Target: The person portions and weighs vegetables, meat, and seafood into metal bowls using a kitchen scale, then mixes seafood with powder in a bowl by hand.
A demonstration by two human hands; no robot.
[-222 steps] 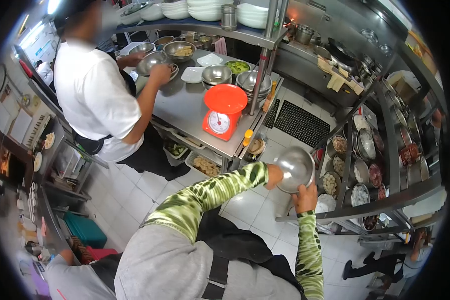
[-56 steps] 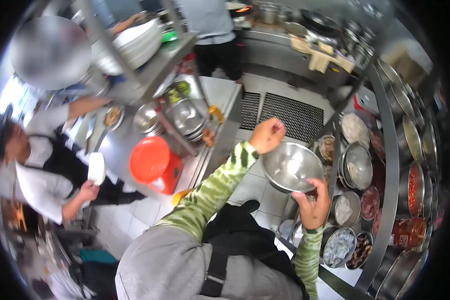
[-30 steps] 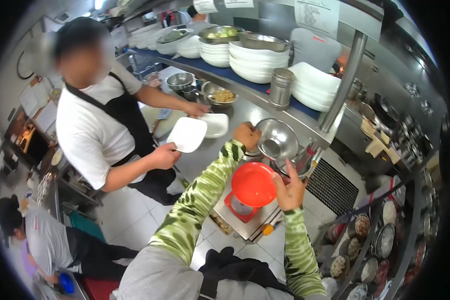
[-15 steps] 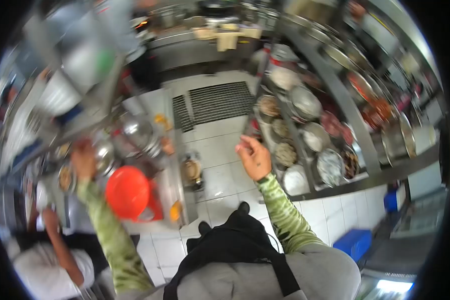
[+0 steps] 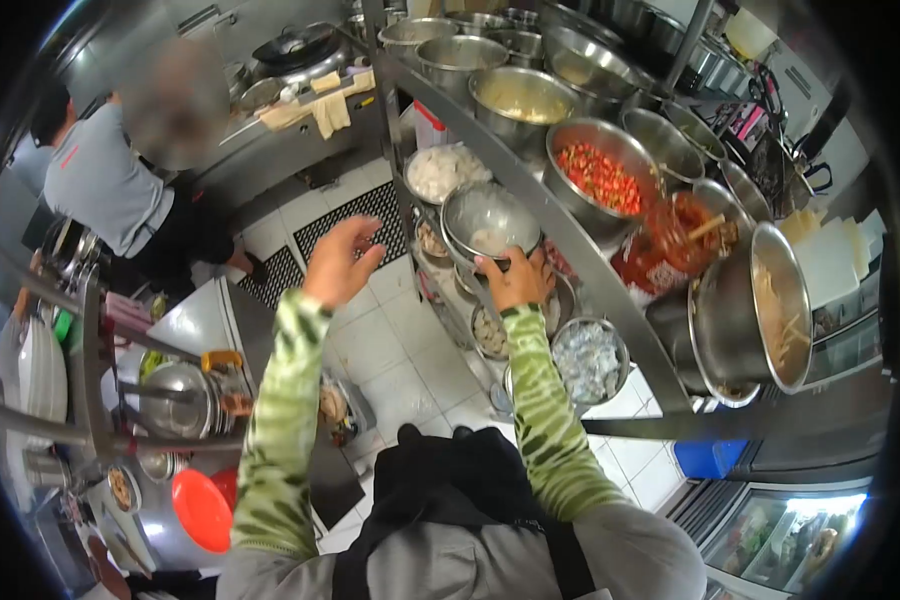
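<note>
My right hand (image 5: pixel 518 280) reaches under the upper shelf to a steel bowl (image 5: pixel 467 222) on the rack at the right. Its thumb and fingers are closed on the bowl's near rim; a little pale food lies inside. Beside that bowl is one heaped with white pieces (image 5: pixel 440 172). Nearer to me, a bowl of grey-white, shiny food (image 5: pixel 590 358) sits past my right wrist. My left hand (image 5: pixel 342 262) hovers over the aisle with nothing in it, fingers slightly bent and thumb apart.
Steel pots line the upper shelf (image 5: pixel 660 385), including chopped red peppers (image 5: pixel 598 178) and a tilted pot (image 5: pixel 735 320). On the left counter stands a red bowl (image 5: pixel 202 510). A co-worker (image 5: pixel 120 185) is at the far left, near a wok (image 5: pixel 295 50). A floor grate (image 5: pixel 335 232) crosses the aisle.
My view has turned toward the right rack. My left hand has come from above the left counter to the aisle. My right hand has moved from the aisle onto the steel bowl.
</note>
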